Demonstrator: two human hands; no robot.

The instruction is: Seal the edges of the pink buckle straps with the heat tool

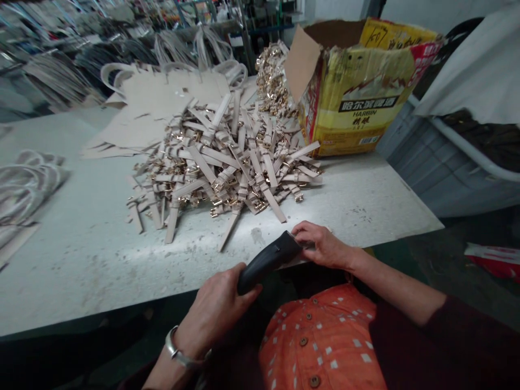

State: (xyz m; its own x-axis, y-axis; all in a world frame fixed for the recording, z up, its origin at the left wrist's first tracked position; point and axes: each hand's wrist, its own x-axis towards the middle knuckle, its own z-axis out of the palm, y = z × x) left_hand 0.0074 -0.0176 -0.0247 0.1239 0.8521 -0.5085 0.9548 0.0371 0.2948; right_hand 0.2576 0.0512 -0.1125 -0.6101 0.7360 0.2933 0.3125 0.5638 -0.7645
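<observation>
A dark, curved, leather-like piece (270, 261) with a small raised mark near its far end is held above the table's front edge. My left hand (221, 298) is closed around its lower end, with the thumb along the near side. At the upper right end, my right hand (320, 244) pinches the rim with its fingertips; part of its grip is hidden. Just beyond my hands lies a heap of short beige straps (227, 162) with gold-coloured buckles. Some loose strap ends point toward me.
A yellow cardboard box (357, 103) stands open at the back right of the white table (89, 260). Behind the heap are flat beige panels (142, 108) and more buckled pieces (274, 76). Coiled strips (28, 184) lie at left. A grey bin (430, 162) stands at right.
</observation>
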